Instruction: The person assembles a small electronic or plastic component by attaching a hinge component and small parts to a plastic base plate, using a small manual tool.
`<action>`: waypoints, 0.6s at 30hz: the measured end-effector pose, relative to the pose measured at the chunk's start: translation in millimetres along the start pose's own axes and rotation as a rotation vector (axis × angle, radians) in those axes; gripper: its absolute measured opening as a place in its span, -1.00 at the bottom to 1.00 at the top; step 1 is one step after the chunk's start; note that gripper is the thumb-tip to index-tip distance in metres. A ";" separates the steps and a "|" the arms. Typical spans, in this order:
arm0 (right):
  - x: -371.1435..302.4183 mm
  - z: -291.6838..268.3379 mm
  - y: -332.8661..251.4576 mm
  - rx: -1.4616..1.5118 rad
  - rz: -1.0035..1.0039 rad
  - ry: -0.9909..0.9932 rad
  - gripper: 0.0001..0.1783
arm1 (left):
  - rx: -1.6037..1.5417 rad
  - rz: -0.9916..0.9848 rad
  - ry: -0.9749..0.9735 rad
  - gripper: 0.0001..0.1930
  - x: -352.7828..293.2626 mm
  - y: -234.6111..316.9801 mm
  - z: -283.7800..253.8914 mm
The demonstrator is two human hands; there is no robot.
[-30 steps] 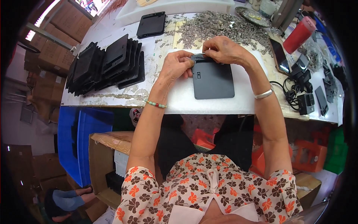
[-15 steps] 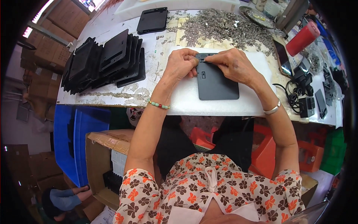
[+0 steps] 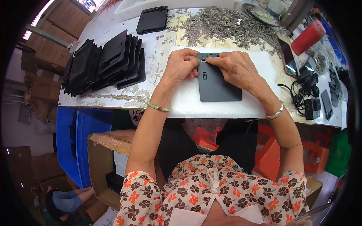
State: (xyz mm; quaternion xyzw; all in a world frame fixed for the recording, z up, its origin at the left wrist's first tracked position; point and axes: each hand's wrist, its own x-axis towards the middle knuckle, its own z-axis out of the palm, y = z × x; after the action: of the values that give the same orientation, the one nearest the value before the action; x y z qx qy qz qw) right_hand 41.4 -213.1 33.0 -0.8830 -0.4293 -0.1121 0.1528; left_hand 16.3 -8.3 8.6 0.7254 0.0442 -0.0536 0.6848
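Observation:
A black plastic cover (image 3: 220,86) lies flat on a white foam sheet (image 3: 183,101) in front of me. Its far end has a round perforated patch and a small slot (image 3: 204,60) with a shiny metallic glint; a smaller rectangular recess sits nearer its middle. My left hand (image 3: 180,64) is closed at the far left corner, thumb and fingers pinching the cover's edge. With fingers curled, my right hand (image 3: 238,67) rests over the far right part, its index fingertip pressed beside the slot. Whatever may be under that fingertip is hidden.
Stacked black covers (image 3: 109,60) stand at left, with another black cover (image 3: 152,19) behind. A heap of small metal pieces (image 3: 226,28) spreads across the far table. At right are a phone (image 3: 287,58), a red cylinder (image 3: 308,37) and cabled black devices (image 3: 307,86). A blue bin (image 3: 85,147) stands below.
Both hands stay at the far end of the cover, with only slight finger shifts. The whole view has shifted a little.

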 end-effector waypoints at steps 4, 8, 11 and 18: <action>-1.2 -1.3 -3.1 -0.073 -0.001 -0.020 -0.76 | -0.013 -0.004 -0.002 -0.73 -0.5 1.6 -0.4; -1.1 -2.4 -4.4 -0.082 -0.002 -0.029 -0.74 | -0.022 0.001 -0.006 -0.74 1.0 0.3 -0.3; -1.9 1.5 -2.5 -0.108 -0.035 -0.011 -0.77 | -0.010 -0.006 -0.007 -0.74 1.5 0.0 -0.7; 3.4 1.6 -2.1 -0.306 -0.289 -0.045 -0.90 | -0.091 -0.012 -0.017 -0.76 3.3 -1.7 -0.4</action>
State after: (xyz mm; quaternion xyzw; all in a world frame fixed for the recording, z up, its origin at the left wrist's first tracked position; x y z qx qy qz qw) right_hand 41.8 -208.9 33.0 -0.8273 -0.5329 -0.1773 -0.0103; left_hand 19.3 -7.8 6.4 0.6927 0.0452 -0.0616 0.7172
